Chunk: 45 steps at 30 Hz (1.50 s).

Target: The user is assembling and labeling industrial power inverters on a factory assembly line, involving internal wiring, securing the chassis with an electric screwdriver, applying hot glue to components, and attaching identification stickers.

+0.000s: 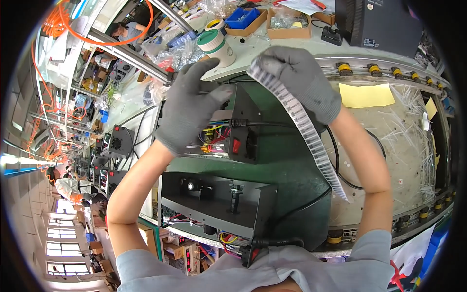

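Observation:
My right hand (306, 80), in a grey glove, pinches the upper end of a long strip of printed white labels (304, 124). The strip hangs in a curve down past my right wrist toward the green work surface (292, 168). My left hand (185, 109), also gloved in grey, is raised with thumb and fingers apart and nothing between them. Below and beside it lies an opened black equipment case (248, 104) with coloured wires and a red switch, partly hidden by the hand. Closer to my body sits a second opened black case (216, 194), with a dark cylindrical fitting inside.
Black cables (311, 200) run across the green surface. On the right are a yellow paper sheet (367, 96) and scattered clear strips (408, 117). Behind stand a green-lidded cup (216, 47), a blue tray (242, 18) and a cardboard box (288, 32). More black units (119, 141) line the left.

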Motion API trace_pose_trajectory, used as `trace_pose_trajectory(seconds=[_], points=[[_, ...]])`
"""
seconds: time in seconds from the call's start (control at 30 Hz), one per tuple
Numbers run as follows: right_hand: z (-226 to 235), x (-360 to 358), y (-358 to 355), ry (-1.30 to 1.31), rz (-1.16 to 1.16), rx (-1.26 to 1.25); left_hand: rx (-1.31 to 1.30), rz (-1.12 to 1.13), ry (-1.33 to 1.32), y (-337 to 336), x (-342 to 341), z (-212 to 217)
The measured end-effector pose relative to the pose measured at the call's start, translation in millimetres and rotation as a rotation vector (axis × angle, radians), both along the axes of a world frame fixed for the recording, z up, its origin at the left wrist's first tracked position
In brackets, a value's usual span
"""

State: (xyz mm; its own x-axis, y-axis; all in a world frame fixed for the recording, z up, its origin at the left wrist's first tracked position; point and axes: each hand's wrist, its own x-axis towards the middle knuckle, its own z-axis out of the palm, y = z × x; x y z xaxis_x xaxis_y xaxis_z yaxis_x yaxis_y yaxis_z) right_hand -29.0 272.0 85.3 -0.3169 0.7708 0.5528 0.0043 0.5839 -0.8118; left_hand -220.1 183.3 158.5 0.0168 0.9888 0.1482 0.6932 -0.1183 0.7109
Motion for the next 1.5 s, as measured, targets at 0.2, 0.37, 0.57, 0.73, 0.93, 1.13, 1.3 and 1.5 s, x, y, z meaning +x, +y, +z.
trace_pose_trajectory(seconds=[0.2, 0.37, 0.57, 0.73, 0.93, 1.13, 1.3, 1.5], points=[[-14.6, -20.6, 9.9, -0.38, 0.409, -0.326, -0.255, -0.225, 0.303, -3.0, -30.9, -33.7], [-42.7, -38.5, 16.6, -0.251, 0.473, -0.308, -0.243, -0.265, 0.253, 0.7, -28.1, -38.5], [-51.8, -46.5, 19.7, -0.258, 0.445, -0.272, -0.272, -0.243, 0.171, -0.6, -26.6, -37.0], [-37.8, -42.1, 12.5, -0.291, 0.415, -0.315, -0.293, -0.226, 0.19, 1.1, -26.3, -35.8], [-48.9, -46.3, 17.9, -0.286, 0.39, -0.249, -0.348, -0.202, 0.063, 1.7, -25.5, -38.8], [-51.9, -49.2, 18.8, -0.285, 0.354, -0.218, -0.319, -0.222, 0.041, 1.7, -28.9, -42.8], [-48.9, -49.4, 17.9, -0.277, 0.367, -0.272, -0.34, -0.215, 0.027, 0.7, -27.1, -41.1], [-52.0, -51.1, 16.3, -0.25, 0.329, -0.25, -0.337, -0.218, 0.041, 0.8, -29.2, -41.9]])
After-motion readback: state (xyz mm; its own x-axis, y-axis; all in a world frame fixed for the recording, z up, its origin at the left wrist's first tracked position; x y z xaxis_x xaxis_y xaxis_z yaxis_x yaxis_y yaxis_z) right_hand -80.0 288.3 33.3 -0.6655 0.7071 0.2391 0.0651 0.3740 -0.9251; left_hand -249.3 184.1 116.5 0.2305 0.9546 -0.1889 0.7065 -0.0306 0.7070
